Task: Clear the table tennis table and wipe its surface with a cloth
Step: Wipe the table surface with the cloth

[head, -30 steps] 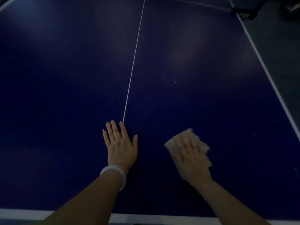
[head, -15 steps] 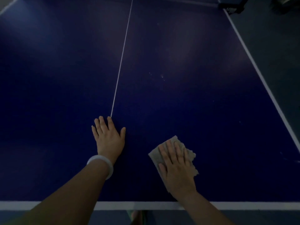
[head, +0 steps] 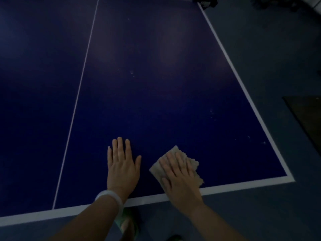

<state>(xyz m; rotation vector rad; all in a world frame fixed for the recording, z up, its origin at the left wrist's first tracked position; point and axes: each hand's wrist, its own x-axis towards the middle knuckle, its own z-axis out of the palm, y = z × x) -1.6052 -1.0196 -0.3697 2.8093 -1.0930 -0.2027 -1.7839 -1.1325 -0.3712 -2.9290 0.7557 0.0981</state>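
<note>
Right hand (head: 180, 178) presses cloth (head: 175, 164) flat on blue worktop (head: 156, 101) w/ straight fingers, nr white edge; left hand (head: 122, 164) flat, fingers spread, just beside.

no readable txt, no labels, brands or nos., table (head: 156, 101) w/ plain white lines only

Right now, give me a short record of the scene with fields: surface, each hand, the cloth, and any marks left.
surface: blue table tennis table, nothing standing on it in view
left hand: flat on table, fingers straight, white wristband
right hand: pressing cloth flat near end line
marks: pale specks mid-table, more near right sideline
</note>
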